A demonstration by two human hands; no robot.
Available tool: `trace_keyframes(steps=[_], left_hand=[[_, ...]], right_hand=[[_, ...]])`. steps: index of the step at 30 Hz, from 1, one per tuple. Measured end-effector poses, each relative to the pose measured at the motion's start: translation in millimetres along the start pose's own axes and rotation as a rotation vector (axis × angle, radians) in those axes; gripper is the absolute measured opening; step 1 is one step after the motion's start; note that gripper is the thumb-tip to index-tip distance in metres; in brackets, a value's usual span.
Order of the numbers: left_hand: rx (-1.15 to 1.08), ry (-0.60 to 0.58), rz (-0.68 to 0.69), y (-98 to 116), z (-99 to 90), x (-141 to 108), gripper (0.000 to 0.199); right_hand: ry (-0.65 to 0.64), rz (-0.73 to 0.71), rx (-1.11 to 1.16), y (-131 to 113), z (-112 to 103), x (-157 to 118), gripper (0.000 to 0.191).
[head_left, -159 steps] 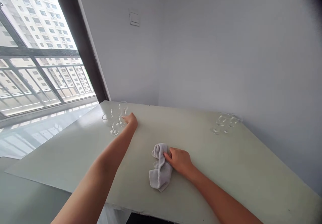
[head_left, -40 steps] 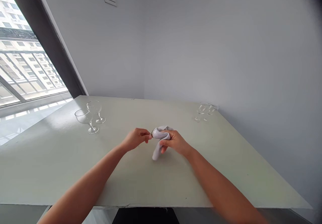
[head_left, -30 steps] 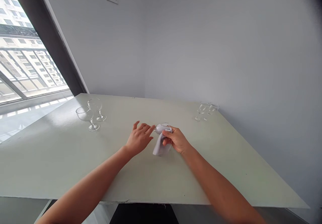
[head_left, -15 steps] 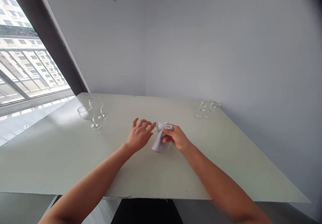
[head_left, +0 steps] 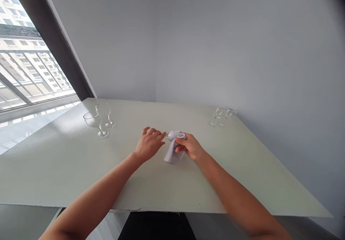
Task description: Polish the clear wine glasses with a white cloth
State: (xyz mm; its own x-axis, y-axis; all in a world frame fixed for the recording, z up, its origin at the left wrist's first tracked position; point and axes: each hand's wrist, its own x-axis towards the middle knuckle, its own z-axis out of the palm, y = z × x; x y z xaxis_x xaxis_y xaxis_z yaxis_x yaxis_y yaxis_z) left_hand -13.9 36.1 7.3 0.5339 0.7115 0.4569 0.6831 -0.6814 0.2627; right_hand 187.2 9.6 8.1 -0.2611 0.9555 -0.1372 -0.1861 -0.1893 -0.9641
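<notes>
A pale lilac cloth [head_left: 170, 153] is bunched in my right hand [head_left: 191, 147], with thumb and fingers closed on it and one end hanging down over the table. At the cloth's left side a small shiny, clear edge [head_left: 167, 136] shows, glass-like; most of that thing is hidden by the cloth. My left hand [head_left: 150, 144] is just left of it, palm down, fingers spread and slightly bent. The index fingertip is close to the clear edge; whether it touches, I cannot tell.
Two large stemmed glasses, a nearer one [head_left: 100, 130] and a farther one [head_left: 108, 120], stand on the left of the white table [head_left: 81, 175]. Smaller stemmed glasses [head_left: 215, 117] stand at the back right, near the table's edge and the grey wall [head_left: 229, 53]. A window [head_left: 29, 60] is at left.
The cloth has shifted slightly in my right hand and now lies smoother and rounder at its top. My left hand has hardly moved, and the glasses stand where they were.
</notes>
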Motion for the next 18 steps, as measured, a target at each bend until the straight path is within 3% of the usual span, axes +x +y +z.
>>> trace_keyframes(steps=[2,5,8,12,14,18], left_hand=[[0.119,0.068,0.075,0.5,2.3,-1.0,0.025],[0.069,0.008,0.068,-6.8,-0.3,-0.1,0.023],[-0.180,-0.181,-0.043,-14.8,-9.2,2.6,0.024],[-0.652,-0.562,-0.246,-17.2,-18.3,6.1,0.033],[-0.848,-0.655,-0.311,-16.0,-18.0,7.0,0.037],[-1.101,-0.683,-0.462,-13.9,-13.3,7.2,0.042]], right_hand=[[0.042,0.013,0.092,6.5,5.9,1.2,0.029],[-0.073,-0.040,-0.058,7.4,10.3,-2.8,0.031],[-0.227,-0.103,-0.367,2.1,5.5,-6.9,0.034],[-0.306,-0.295,-0.574,1.2,-7.8,-3.0,0.027],[-0.263,-0.428,-0.668,3.4,-14.2,1.7,0.031],[-0.085,-0.605,-0.830,4.3,-26.3,10.7,0.040]])
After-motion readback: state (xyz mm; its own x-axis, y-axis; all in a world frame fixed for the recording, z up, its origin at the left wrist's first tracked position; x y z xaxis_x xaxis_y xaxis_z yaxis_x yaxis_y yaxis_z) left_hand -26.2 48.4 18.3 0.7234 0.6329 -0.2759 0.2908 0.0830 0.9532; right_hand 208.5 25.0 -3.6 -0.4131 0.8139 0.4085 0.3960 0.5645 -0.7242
